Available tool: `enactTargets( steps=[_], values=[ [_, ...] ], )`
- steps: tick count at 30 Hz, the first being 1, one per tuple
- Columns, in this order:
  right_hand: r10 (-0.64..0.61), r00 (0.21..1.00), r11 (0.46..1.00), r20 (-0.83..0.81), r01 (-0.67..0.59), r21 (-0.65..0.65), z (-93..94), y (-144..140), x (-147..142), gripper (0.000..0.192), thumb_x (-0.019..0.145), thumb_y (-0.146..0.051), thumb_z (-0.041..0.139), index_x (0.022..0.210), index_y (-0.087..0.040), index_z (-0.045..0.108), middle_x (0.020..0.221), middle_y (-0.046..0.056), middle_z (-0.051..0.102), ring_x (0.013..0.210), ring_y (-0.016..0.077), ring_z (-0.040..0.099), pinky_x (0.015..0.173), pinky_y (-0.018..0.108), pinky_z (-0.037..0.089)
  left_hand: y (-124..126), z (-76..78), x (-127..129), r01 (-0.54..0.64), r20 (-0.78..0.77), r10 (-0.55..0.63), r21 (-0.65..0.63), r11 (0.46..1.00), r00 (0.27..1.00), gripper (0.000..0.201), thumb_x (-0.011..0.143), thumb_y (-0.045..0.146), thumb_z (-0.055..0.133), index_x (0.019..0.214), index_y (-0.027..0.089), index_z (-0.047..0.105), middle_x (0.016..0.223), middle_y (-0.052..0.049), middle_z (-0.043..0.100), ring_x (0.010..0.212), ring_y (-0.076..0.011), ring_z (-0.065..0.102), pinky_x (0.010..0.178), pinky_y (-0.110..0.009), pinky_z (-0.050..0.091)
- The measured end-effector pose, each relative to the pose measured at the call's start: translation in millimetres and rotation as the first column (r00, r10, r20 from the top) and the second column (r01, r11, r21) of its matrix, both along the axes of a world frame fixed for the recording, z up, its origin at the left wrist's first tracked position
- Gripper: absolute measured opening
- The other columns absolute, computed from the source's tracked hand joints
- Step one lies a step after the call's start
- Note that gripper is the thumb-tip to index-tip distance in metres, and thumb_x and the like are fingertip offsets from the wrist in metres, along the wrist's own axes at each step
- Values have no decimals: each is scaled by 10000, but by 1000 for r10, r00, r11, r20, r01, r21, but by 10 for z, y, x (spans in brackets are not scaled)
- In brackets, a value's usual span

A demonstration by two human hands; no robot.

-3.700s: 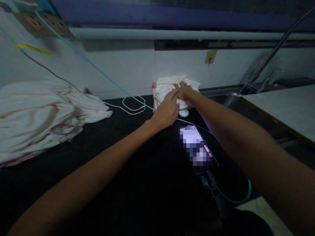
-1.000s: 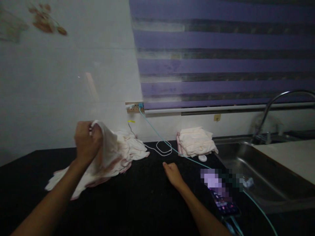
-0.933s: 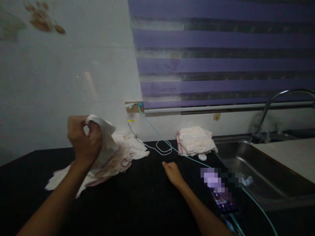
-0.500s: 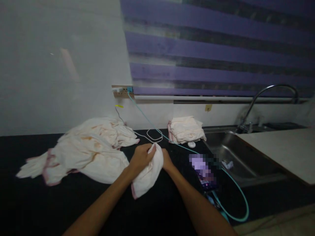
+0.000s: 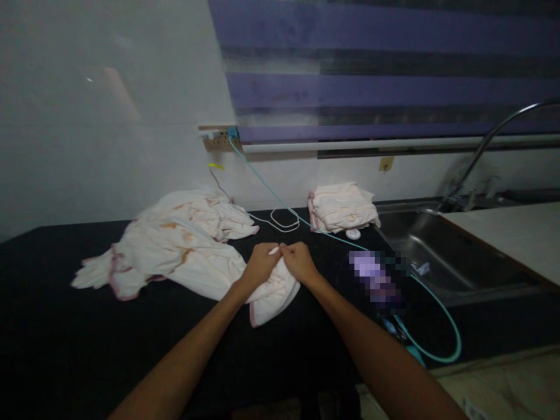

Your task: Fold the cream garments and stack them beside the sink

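Note:
A white cloth (image 5: 273,300) with a pink edge hangs bunched between my two hands over the dark counter. My left hand (image 5: 262,262) is closed on its upper part, thumb toward the middle. My right hand (image 5: 300,259) pinches the same cloth right beside it, the two thumbs nearly meeting. To the left lies a heap of white cloths (image 5: 175,239) with brown stains and pink borders; its near end reaches my left wrist. Behind my right hand, against the wall, sits a folded stack of white cloths (image 5: 343,207).
A phone (image 5: 378,283), its screen blurred, lies to the right with a teal cable (image 5: 457,344) running to the wall socket (image 5: 219,140). Farther right are a steel sink (image 5: 437,245), a curved faucet (image 5: 476,154) and a white board (image 5: 516,233). A white cord (image 5: 284,226) loops behind my hands.
My right hand has come round from behind the cloth to its top, beside my left thumb. The cloth is lower and more bunched. The view has tilted down and shifted slightly left.

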State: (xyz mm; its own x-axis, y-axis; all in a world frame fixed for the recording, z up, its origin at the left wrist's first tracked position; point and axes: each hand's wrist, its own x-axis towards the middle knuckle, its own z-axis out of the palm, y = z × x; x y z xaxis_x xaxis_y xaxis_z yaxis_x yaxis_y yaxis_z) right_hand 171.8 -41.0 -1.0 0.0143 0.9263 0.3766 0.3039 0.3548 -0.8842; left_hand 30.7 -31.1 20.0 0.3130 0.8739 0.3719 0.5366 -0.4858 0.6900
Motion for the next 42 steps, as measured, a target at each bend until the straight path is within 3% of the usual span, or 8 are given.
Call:
enactTargets(
  steps=[8,13,20,23,27,32,37,42],
  values=[
    [-429,809,902,-403,410,-137,95,249,385,468,967,-488,448,566,-251,402,525,-38,399,577,133,389,542,267,314,-112,366,-264,251,-215,-309,-260,933,926,498,883,564,629,1241,225,699,1262,-85,726,1110,-260,660,985,-333,489],
    [-576,663,803,-478,567,-182,87,338,693,357,977,-430,430,688,-228,489,661,-8,526,711,163,478,704,286,421,-64,575,-521,154,-418,-298,-345,926,858,367,675,391,751,973,176,763,906,-47,754,809,-233,658,724,-286,483],
    [75,900,991,-429,-115,-67,0,166,92,344,733,-462,824,918,-202,696,883,26,709,843,175,643,788,284,498,-93,521,-413,245,-326,-381,-388,888,865,104,624,244,601,564,159,605,539,20,517,516,-113,404,497,-237,270],
    [448,748,820,-491,-562,-107,17,45,-43,505,779,-655,775,969,-191,718,913,40,721,828,166,641,787,285,502,-151,546,-352,272,-191,-359,-370,888,914,155,631,297,662,653,145,678,599,12,572,549,-112,442,519,-224,323],
    [470,549,630,-691,-757,-172,112,-104,-22,675,807,-809,667,968,-155,717,829,56,720,748,181,651,735,303,536,-153,544,-286,183,210,-135,-227,957,968,264,617,354,744,762,137,702,704,-9,641,649,-140,535,605,-242,436],
    [447,601,711,-662,-688,-145,169,-169,-19,592,615,-395,964,1112,-176,730,966,30,768,821,180,702,814,310,564,-110,497,-202,97,370,-64,-72,993,927,359,729,415,747,963,158,656,860,-13,647,785,-162,583,726,-270,491],
    [243,813,886,-529,-408,-220,107,-62,-59,436,520,-237,936,906,-147,754,816,1,757,721,156,675,747,288,534,-100,496,-225,104,130,-94,-67,992,987,502,868,540,666,1201,181,559,1090,-67,656,1011,-219,613,925,-341,508],
    [172,776,957,-607,-278,-84,107,12,17,418,527,-273,922,894,-155,759,891,38,784,766,181,694,734,302,553,-69,495,-338,172,-175,-180,-65,983,968,613,892,587,640,1352,191,555,1328,-132,652,1218,-285,609,1084,-418,454]
  ],
)
